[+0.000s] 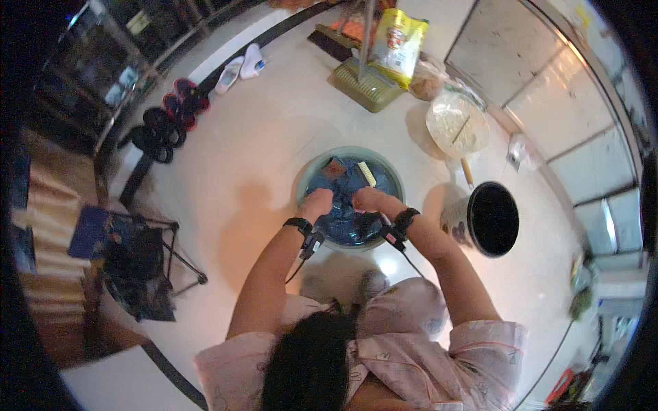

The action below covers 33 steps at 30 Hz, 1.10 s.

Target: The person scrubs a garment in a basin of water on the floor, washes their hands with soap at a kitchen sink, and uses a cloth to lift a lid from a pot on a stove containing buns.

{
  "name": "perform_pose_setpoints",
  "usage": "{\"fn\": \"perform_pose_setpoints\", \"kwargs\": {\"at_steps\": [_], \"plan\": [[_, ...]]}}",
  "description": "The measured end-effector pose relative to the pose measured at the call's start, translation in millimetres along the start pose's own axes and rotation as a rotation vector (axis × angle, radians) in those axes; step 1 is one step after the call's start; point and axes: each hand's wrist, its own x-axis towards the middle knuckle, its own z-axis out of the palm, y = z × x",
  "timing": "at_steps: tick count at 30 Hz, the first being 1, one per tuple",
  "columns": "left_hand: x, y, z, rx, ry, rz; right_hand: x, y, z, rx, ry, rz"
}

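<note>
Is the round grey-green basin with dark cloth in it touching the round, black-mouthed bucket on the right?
Apart. In the head view, pale, glossy floor shows between the grey-green basin and the black-mouthed bucket.

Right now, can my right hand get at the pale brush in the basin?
Probably yes: the pale brush lies just beyond your right hand, and nothing seems to block the way. That hand seems closed on dark blue cloth, though, so it may need freeing first.
</note>
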Motion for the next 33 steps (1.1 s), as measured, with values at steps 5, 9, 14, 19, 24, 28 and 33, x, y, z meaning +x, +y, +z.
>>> {"fn": "perform_pose_setpoints", "kwargs": {"at_steps": [5,9,14,19,24,28,33], "plan": [[-0.5,13.9,-20.4,-0.051,-0.034,-0.022,-17.0,-32.6,-34.4,-0.031,0.093,0.127],[-1.2,34.1,-29.7,-0.061,0.024,-0.071,-14.9,-30.7,-33.5,-0.037,0.130,0.303],[-13.3,39.4,-29.9,-0.044,-0.012,-0.025,-19.3,-12.7,-10.7,0.067,0.135,0.228],[-24.3,30.5,-30.8,-0.089,-0.196,0.165,-11.2,11.3,15.5,0.655,0.039,0.443],[-16.5,34.7,-17.2,-0.138,0.034,0.235,-0.4,6.8,12.7,-0.157,0.062,0.169],[-20.7,38.4,-15.7,0.001,0.054,0.238,-7.4,-15.2,-1.9,-0.066,0.177,0.085],[-20.1,33.7,-7.4,-0.230,0.013,0.388,-12.0,-20.7,-12.9,0.066,-0.197,0.179]]}}
